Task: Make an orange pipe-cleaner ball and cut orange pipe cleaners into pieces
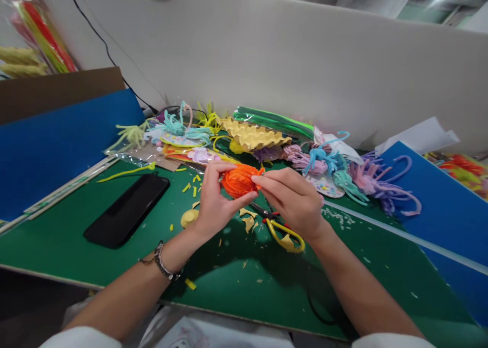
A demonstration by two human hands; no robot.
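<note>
Both of my hands hold an orange fuzzy pipe-cleaner ball (239, 179) above the green table (244, 287). My left hand (214, 198) wraps its fingers round the ball's left side, thumb under it. My right hand (293, 201) pinches the ball's right edge with thumb and forefinger. Below the right hand lie yellow-handled scissors (284, 232), with yellow foam scraps (248, 221) scattered around them.
A black phone (127, 209) lies at the left on the table. A heap of pastel pipe-cleaner pieces (335, 170), a yellow corrugated piece (253, 133) and green pipe cleaners in a bag (274, 120) fills the back. Blue panels (57, 139) stand on both sides, a white wall behind.
</note>
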